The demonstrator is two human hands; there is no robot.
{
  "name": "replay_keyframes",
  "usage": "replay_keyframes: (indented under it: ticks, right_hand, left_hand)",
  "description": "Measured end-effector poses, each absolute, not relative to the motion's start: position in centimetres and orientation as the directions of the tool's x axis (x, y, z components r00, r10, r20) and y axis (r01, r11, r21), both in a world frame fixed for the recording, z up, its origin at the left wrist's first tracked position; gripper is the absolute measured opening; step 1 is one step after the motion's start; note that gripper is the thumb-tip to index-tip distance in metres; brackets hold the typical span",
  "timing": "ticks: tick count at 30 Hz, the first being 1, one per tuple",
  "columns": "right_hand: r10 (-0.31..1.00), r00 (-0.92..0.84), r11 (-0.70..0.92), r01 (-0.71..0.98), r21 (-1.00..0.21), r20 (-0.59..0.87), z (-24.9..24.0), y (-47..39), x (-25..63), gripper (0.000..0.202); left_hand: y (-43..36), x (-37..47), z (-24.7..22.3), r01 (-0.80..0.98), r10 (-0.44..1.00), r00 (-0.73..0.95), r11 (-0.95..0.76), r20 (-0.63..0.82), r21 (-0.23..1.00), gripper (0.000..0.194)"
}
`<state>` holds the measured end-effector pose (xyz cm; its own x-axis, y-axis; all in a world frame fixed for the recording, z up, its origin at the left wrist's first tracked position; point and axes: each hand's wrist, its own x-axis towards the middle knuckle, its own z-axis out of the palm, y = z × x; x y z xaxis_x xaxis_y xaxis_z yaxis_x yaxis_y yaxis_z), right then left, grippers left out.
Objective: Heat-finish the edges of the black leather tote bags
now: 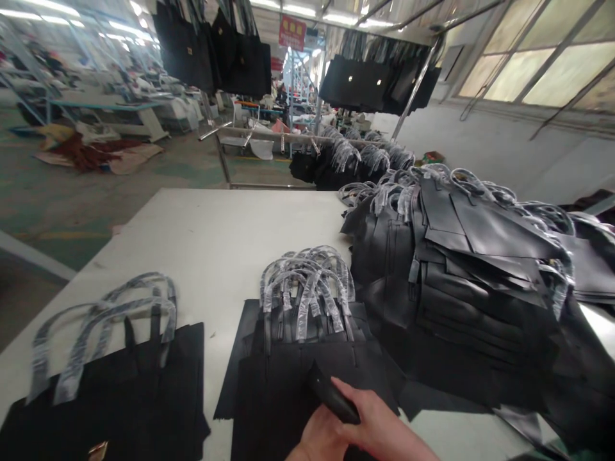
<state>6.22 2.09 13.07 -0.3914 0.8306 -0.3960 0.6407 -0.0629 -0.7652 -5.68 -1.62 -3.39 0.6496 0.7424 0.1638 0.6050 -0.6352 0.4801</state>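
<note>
On the left side of the white, smooth tabletop (216, 243) lie flat black bag panels (120, 410) with arched handles wrapped in clear plastic film (70, 381), and a small gold-coloured metal fitting (98, 451) shows near the bottom edge. To the right of them, at the middle of the near side, there is a stack of matte black bag panels (273, 384), whose own film-wrapped handles (303, 307) stand up in a crowded bunch at its far end. Over this stack, the left hand (319, 432) is close under a smooth black elongated piece (336, 400); its fingers are mostly hidden, so I cannot tell whether they are wide or closed. The right hand (379, 413) has its fingers curled around the same piece, which points away from the person. This piece looks rather firm and light, perhaps a little slippery, and the thick part near the palm seems the best place for holding it. The panels seem soft and bendable, light one by one but heavier together, so both side edges would be a safer hold than one corner; the film on the handles may slide under the fingers. Further right, a large, uneven heap of shiny black bag pieces (461, 294) lies just beside the stack.
</note>
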Motion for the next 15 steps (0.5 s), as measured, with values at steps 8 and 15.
replay_keyframes:
  ticks: [8, 15]
  right_hand:
    - [0.837, -0.397, -0.009, 0.677, -0.735, -0.376, 10.9, 3.6, 1.3, 0.071]
    - [0.908, -0.276, -0.077, 0.632, -0.772, -0.316, 12.9, 3.8, 3.4, 0.07]
  left_hand:
    - [-2.7, -5.3, -6.1, 0.639, 0.78, 0.622, -0.554, 0.066, 0.534, 0.046]
    - [-2.2, -5.9, -4.9, 0.535, 0.758, 0.623, -0.594, 0.194, 0.601, 0.051]
